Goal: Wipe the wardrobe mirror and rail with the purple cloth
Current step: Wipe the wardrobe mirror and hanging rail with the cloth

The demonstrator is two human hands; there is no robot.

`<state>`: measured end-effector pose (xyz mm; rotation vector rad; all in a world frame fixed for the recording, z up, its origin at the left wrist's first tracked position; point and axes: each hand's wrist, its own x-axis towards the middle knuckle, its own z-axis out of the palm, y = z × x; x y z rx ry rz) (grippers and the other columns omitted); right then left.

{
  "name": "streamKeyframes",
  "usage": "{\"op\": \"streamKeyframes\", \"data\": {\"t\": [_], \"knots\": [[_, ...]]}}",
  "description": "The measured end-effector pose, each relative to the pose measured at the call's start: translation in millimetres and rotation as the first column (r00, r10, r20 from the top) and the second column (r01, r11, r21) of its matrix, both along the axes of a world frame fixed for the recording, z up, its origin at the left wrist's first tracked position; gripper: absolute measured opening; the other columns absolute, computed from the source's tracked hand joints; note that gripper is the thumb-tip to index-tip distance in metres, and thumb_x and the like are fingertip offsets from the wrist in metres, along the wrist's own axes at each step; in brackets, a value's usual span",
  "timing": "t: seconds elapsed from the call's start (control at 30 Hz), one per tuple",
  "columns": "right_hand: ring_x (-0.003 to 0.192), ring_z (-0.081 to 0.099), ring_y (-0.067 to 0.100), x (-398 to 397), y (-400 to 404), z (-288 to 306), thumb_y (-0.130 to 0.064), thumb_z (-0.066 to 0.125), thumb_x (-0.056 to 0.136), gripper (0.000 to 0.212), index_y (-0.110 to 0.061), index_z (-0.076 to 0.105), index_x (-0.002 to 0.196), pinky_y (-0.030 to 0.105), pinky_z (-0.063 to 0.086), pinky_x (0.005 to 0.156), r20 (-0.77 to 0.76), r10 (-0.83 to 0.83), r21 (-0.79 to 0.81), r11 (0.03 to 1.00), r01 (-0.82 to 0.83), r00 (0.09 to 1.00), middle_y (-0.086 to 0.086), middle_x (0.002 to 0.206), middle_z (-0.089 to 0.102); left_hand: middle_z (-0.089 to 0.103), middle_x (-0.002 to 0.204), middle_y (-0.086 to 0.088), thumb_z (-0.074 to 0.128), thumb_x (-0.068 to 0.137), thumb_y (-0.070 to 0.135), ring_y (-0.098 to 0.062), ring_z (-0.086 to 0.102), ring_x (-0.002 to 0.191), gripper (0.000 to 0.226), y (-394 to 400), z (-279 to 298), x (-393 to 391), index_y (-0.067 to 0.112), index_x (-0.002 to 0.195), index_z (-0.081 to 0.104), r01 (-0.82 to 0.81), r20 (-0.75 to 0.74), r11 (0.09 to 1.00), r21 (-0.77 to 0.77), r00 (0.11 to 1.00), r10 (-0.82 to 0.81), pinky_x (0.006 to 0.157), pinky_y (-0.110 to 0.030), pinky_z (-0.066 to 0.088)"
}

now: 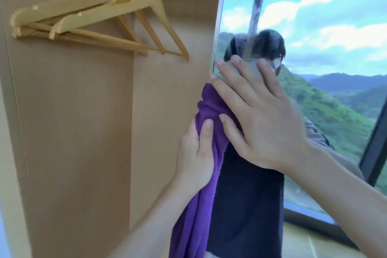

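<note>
The wardrobe mirror (pixel 314 27) fills the right half of the head view and reflects sky, green hills and a person. A purple cloth (pixel 194 205) hangs along the mirror's left edge, bunched at the top. My left hand (pixel 196 153) grips the cloth from the left, thumb on the fabric. My right hand (pixel 257 115) lies flat on the mirror with fingers spread, its thumb pressing the cloth's upper bunch. The rail is mostly hidden at the top edge; only hanger hooks show there.
Several wooden hangers (pixel 98 19) hang at upper left inside the open wardrobe. A beige wardrobe back panel (pixel 83 132) and side panel (pixel 167 90) stand left of the mirror. A dark window frame (pixel 374 153) is reflected at the right.
</note>
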<state>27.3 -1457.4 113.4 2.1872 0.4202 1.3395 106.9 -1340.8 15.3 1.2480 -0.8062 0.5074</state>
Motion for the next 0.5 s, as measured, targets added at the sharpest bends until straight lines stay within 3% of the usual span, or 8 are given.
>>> {"op": "streamKeyframes", "data": {"t": [0.1, 0.3, 0.37, 0.43, 0.5], "knots": [[0.158, 0.013, 0.030, -6.8, -6.5, -51.8, -0.038, 0.035, 0.103, 0.063, -0.009, 0.029, 0.160, 0.054, 0.007, 0.127, -0.013, -0.041, 0.053, 0.998, 0.042, 0.999, 0.009, 0.169, 0.020, 0.070, 0.092, 0.019, 0.033, 0.105, 0.049, -0.003, 0.065, 0.085, 0.032, 1.3, -43.2, -4.0, 0.034, 0.106, 0.062, -0.034, -0.045, 0.999, 0.041, 0.998, 0.036, 0.079, -0.017, 0.047], [0.158, 0.011, 0.031, -19.4, -9.7, -138.0, -0.028, 0.037, 0.100, 0.065, -0.011, 0.026, 0.161, 0.056, 0.006, 0.126, -0.044, -0.056, 0.178, 0.982, 0.063, 0.997, 0.008, 0.170, 0.019, 0.063, 0.080, 0.026, 0.026, 0.106, 0.054, 0.000, 0.059, 0.073, 0.034, -1.8, -125.4, -8.8, 0.039, 0.097, 0.054, -0.097, -0.137, 0.990, 0.107, 0.984, 0.111, 0.071, -0.015, 0.043], [0.158, 0.010, 0.031, -24.0, -9.7, -162.5, -0.022, 0.040, 0.095, 0.068, -0.011, 0.028, 0.161, 0.056, 0.005, 0.126, -0.091, -0.065, 0.189, 0.979, 0.082, 0.994, 0.008, 0.170, 0.018, 0.061, 0.077, 0.022, 0.026, 0.107, 0.050, -0.003, 0.057, 0.070, 0.035, -3.3, -147.1, -7.0, 0.035, 0.098, 0.056, -0.100, -0.174, 0.989, 0.106, 0.978, 0.117, 0.071, -0.022, 0.045], [0.158, 0.010, 0.032, -29.2, -11.2, -183.0, -0.019, 0.044, 0.089, 0.072, -0.011, 0.031, 0.159, 0.055, 0.004, 0.126, -0.151, -0.055, 0.194, 0.977, 0.084, 0.987, 0.009, 0.170, 0.020, 0.061, 0.076, 0.011, 0.030, 0.110, 0.036, -0.017, 0.057, 0.068, 0.035, -5.4, -167.8, -5.0, 0.021, 0.100, 0.060, -0.068, -0.226, 0.992, 0.109, 0.970, 0.091, 0.068, -0.038, 0.050], [0.158, 0.010, 0.032, -35.1, -12.3, -204.0, -0.018, 0.047, 0.085, 0.074, -0.010, 0.035, 0.158, 0.055, 0.004, 0.126, -0.214, -0.023, 0.222, 0.972, 0.071, 0.977, 0.010, 0.169, 0.021, 0.060, 0.069, -0.003, 0.034, 0.108, 0.028, -0.025, 0.056, 0.063, 0.035, -6.7, -186.1, -3.3, 0.015, 0.088, 0.058, -0.043, -0.298, 0.991, 0.128, 0.951, 0.080, 0.061, -0.046, 0.049]]}}
